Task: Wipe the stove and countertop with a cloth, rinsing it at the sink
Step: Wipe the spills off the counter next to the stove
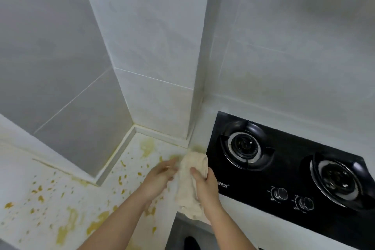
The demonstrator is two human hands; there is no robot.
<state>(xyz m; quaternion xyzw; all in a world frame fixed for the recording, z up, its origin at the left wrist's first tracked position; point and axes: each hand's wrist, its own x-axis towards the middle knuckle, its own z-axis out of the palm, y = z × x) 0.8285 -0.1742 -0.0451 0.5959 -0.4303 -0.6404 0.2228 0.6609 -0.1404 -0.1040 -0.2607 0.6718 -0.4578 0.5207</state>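
A cream cloth [187, 195] hangs crumpled between both hands, just left of the black glass stove [284, 195]. My right hand [205, 186] grips the cloth from the right, thumb on top. My left hand [160, 176] holds its left edge with the fingers stretched toward the wall corner. The white countertop [67, 205] under and left of the hands is spattered with yellow-orange stains. The stove has two round burners and two knobs. No sink is in view.
White tiled walls rise behind the countertop, with a square pillar [154, 67] jutting out between the stained corner and the stove. A raised white backsplash strip [119, 152] edges the counter. A dark floor gap [190, 237] shows below the counter's front edge.
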